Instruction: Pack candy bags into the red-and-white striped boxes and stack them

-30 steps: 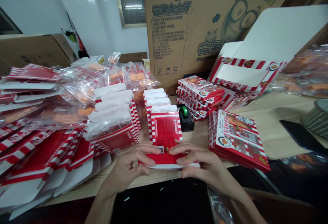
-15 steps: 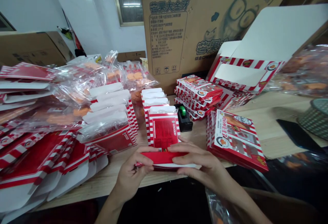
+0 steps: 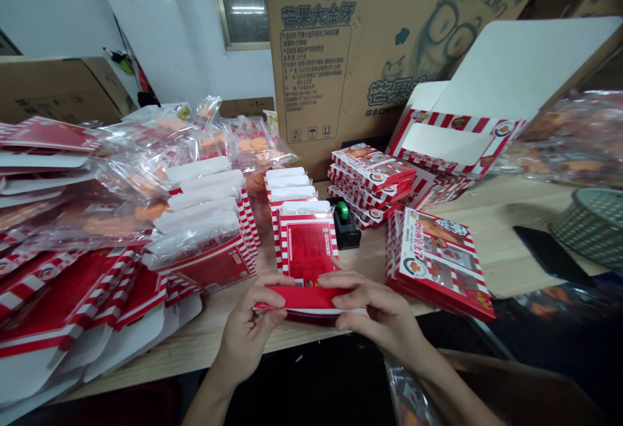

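Note:
Both my hands are at the table's front edge, holding a red-and-white striped cardboard box (image 3: pixel 305 247) that stands with its printed face up. My left hand (image 3: pixel 246 325) pinches the left end of its red flap (image 3: pixel 302 297). My right hand (image 3: pixel 374 309) grips the right end, with the fingers lying over the flap. The box's lower end is hidden behind the flap and my fingers. To my left stands a row of similar boxes (image 3: pixel 204 244) with white tops, and bagged orange food (image 3: pixel 141 176) lies behind them.
Flat red box blanks (image 3: pixel 73 309) are piled at the left. A black tape dispenser with green tape (image 3: pixel 343 223) sits next to stacks of closed boxes (image 3: pixel 435 263). An opened box blank (image 3: pixel 457 134) leans on a large cardboard carton (image 3: pixel 311 69). A phone (image 3: pixel 549 254) and a woven basket (image 3: pixel 591 228) lie at the right.
My fingers have moved from spread over the box to pinching the red flap's ends. The whole scene has drifted slightly left in view as my head turned.

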Demonstrator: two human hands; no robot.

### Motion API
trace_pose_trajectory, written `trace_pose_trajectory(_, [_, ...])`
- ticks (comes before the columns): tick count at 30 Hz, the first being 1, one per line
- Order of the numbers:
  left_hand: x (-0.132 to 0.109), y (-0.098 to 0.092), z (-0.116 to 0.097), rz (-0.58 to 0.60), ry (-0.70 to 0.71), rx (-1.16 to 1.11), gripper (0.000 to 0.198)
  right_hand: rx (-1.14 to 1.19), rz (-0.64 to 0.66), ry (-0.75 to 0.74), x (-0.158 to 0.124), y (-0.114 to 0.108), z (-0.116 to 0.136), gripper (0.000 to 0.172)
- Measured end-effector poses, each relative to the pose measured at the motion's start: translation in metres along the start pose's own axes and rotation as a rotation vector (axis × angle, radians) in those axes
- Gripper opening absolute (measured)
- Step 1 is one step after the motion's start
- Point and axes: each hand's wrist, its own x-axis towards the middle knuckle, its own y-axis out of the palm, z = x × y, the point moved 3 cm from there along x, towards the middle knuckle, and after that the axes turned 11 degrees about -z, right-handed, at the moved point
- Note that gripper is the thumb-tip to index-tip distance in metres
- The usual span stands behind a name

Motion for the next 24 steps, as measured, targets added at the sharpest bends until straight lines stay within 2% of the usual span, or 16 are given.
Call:
trace_pose_trajectory(3, [-0.002,0.000,-0.001,-0.008,-0.008,-0.022,0.006,-0.127,0.060,-0.130,-0.006,0.000,0.004,0.028])
trace_pose_trajectory(5, [-0.002,0.000,-0.002,-0.026,-0.002,-0.019,0.004,-0.174,0.042,-0.161,-0.012,0.000,0.006,0.035])
trace_pose_trajectory(7, [-0.001,0.001,-0.002,-0.050,-0.006,0.019,0.004,-0.133,0.020,-0.080,-0.017,-0.001,0.002,0.032])
trace_pose_trajectory(9, [-0.001,0.002,-0.004,-0.087,-0.011,0.079,0.008,-0.010,-0.029,0.077,-0.017,-0.004,-0.014,0.019])
trace_pose_trajectory(11, [-0.003,0.002,-0.005,-0.122,-0.009,0.127,0.010,0.017,-0.256,0.235,-0.011,-0.014,-0.044,0.024])
trace_pose_trajectory(13, [-0.005,0.003,-0.007,-0.143,0.007,0.146,0.009,-0.141,-0.644,0.353,-0.001,-0.033,-0.082,0.033])
trace_pose_trajectory(14, [-0.007,0.003,-0.008,-0.147,0.015,0.144,0.008,-0.206,-0.764,0.394,0.006,-0.041,-0.102,0.037])
trace_pose_trajectory(15, [-0.008,0.003,-0.009,-0.149,0.018,0.141,0.007,-0.240,-0.821,0.429,0.014,-0.048,-0.121,0.039])
trace_pose_trajectory(17, [-0.010,0.002,-0.008,-0.154,0.009,0.141,0.007,-0.268,-0.848,0.497,0.029,-0.058,-0.154,0.033])
trace_pose_trajectory(19, [-0.009,0.002,-0.006,-0.155,-0.007,0.143,0.009,-0.266,-0.823,0.556,0.039,-0.066,-0.175,0.024])
trace_pose_trajectory(21, [-0.008,0.001,-0.003,-0.151,-0.017,0.141,0.010,-0.246,-0.796,0.593,0.040,-0.069,-0.185,0.021])
trace_pose_trajectory(24, [-0.006,0.002,0.001,-0.150,-0.035,0.126,0.009,-0.191,-0.804,0.582,0.026,-0.066,-0.188,0.018])
